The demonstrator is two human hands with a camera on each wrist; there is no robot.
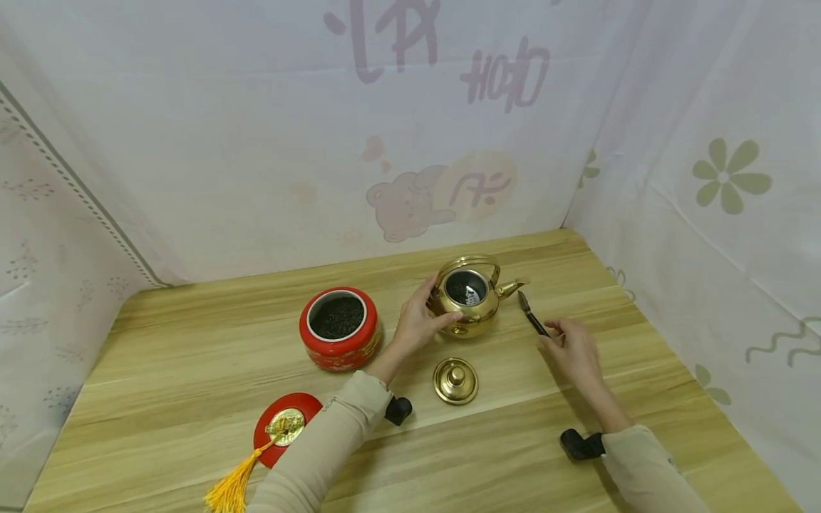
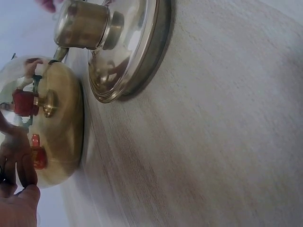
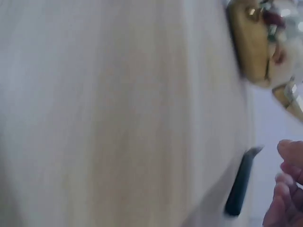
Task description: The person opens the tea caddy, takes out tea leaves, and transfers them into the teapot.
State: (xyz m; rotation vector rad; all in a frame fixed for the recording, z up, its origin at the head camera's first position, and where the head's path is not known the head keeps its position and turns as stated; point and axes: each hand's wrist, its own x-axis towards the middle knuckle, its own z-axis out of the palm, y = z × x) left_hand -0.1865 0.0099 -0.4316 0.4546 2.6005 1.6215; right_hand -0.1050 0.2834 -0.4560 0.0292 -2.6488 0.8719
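- At the far middle of the pale wooden table [image 1: 192, 342] stands the round, shiny golden metal teapot [image 1: 471, 313], lid off, dark tea leaves showing in its open mouth, spout pointing right.
- My left hand [image 1: 418, 322] cups the teapot's left flank, fingers curved round its belly, so it holds the pot where it stands.
- My right hand [image 1: 573, 349] sits to the right of the teapot, apart from it. Its fingers are at the near end of the slim dark tea scoop [image 1: 532, 314]; I cannot tell whether they pinch it or only touch it.
- The scoop's long axis runs from my right fingers up and left, its far tip ending just below the spout, near it but not touching.
- So the teapot's mouth lies left and slightly far of my right hand, which is nearer the scoop.
- The domed golden lid [image 1: 455, 380] lies on the table just near of the teapot, between my two forearms.
- Left of my left hand stands the round red ceramic tea jar [image 1: 340, 329], open and full of dark leaves; its red lid with a yellow tassel [image 1: 282, 427] lies nearer still.
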